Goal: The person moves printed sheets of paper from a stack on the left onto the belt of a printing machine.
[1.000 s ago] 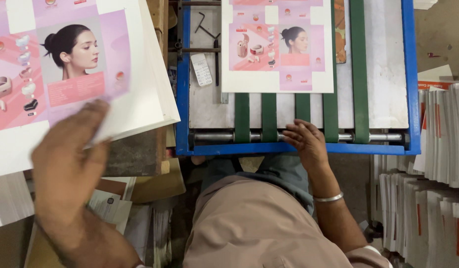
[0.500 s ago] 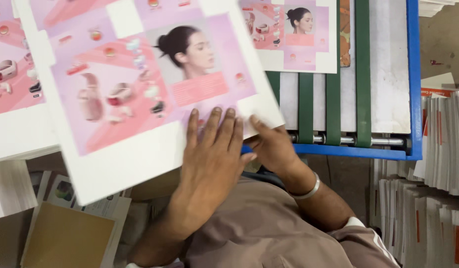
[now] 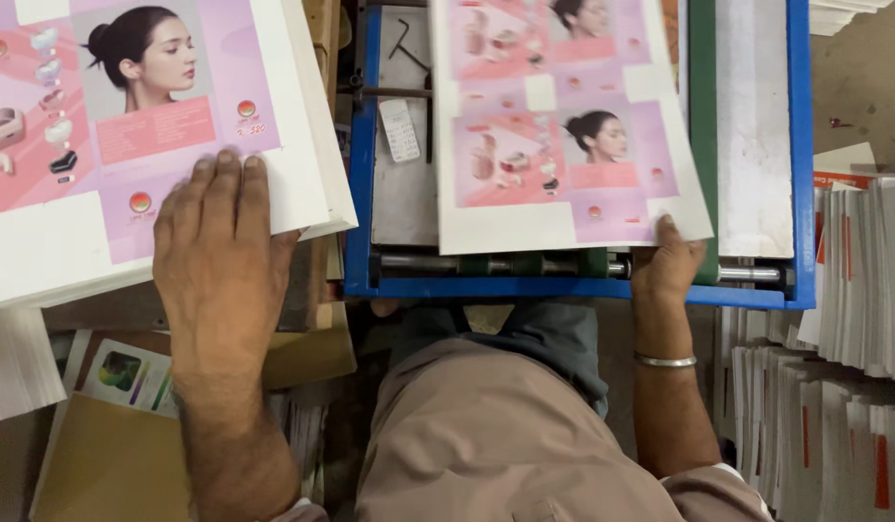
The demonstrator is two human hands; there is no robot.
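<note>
Left hand (image 3: 220,256): laid flat, palm down, fingers together and straight, on the near right corner of a stack of printed sheets (image 3: 128,145). Nothing is clamped; the fingertips are pressed on the top sheet. The stack is seen ahead and to the left of this hand, its long axis running left to right with a slight tilt, the right edge raised away. The top sheet is white-bordered, with pink and lilac panels, a portrait panel just beyond the fingertips, and small product pictures further left. Two round red-and-green marks are found beside the fingers.

Right hand (image 3: 665,266): set at the near right corner of a single printed sheet (image 3: 563,126), the thumb on top of the sheet; whether the fingers are closed beneath cannot be told. The sheet is spread ahead and to the left of this hand, its long axis running away from the person, portraits upright toward the viewer. The same pink and lilac panels are repeated on it.

Under the sheet: a blue-framed feed table (image 3: 800,155) with green belts (image 3: 701,116) and a metal roller (image 3: 747,274) just right of the right hand. A small white card (image 3: 400,130) is lying on the grey plate left of the sheet.

Right of the right forearm: upright stacks of white cards with red marks (image 3: 834,319). Below the left hand: brown board (image 3: 109,464) and a loose green-printed leaflet (image 3: 128,372). A metal bangle (image 3: 665,361) is worn on the right wrist.
</note>
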